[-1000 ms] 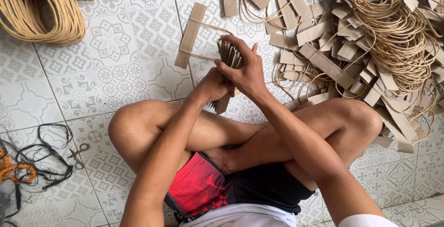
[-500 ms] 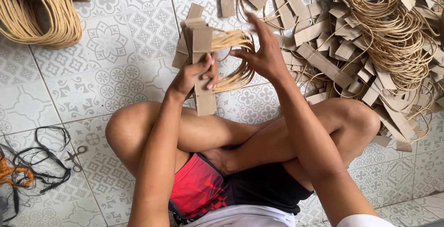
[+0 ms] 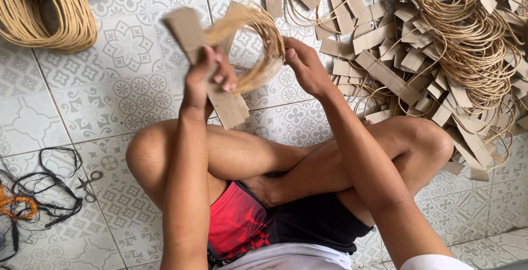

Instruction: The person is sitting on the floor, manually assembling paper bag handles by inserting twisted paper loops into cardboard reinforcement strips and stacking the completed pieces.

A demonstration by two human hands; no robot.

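I sit cross-legged on a patterned tile floor. My left hand (image 3: pixel 206 77) grips a stack of brown cardboard strips (image 3: pixel 190 30) whose tan cord loops (image 3: pixel 258 44) arch out to the right. My right hand (image 3: pixel 305 66) touches those loops at their right side, fingers curled around the cords. The bundle is held up above my knees, tilted to the left.
A big heap of loose cardboard strips with cord handles (image 3: pixel 440 39) lies at the right. A tidy bundle of cord loops (image 3: pixel 49 17) rests at the top left. Black cords and small scissors (image 3: pixel 88 184) lie at the lower left beside an orange cord (image 3: pixel 19 204).
The bundle has been lifted from near the floor and swung left. The cord loops have fanned out to the right, and my right hand has moved onto them.
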